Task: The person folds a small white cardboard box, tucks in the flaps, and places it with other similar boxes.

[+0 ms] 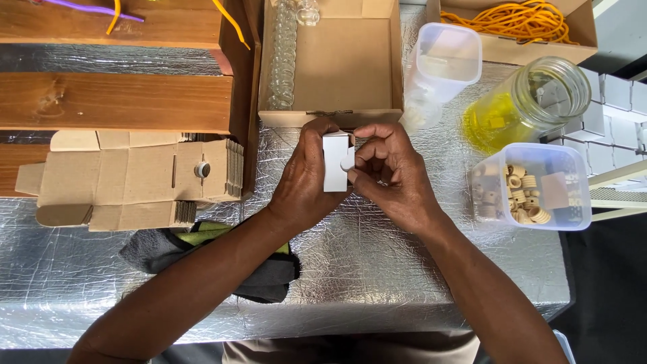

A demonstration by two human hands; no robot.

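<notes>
My left hand (304, 176) grips a small white carton box (335, 165) upright above the silver-foil table (377, 269). My right hand (391, 172) pinches a small white round cap or flap at the box's right side, with thumb and forefinger touching the box. Both hands meet just in front of an open cardboard box (347, 64) that holds a row of small clear glass bottles (284, 57) along its left wall.
A stack of flat unfolded cardboard cartons (135, 178) lies at left, a dark cloth (202, 253) below it. At right stand a clear tub of wooden rings (532, 189), a glass jar with yellow contents (526, 101), a clear plastic container (441, 64), and a box of orange cord (519, 20). White boxes (617, 101) are stacked far right.
</notes>
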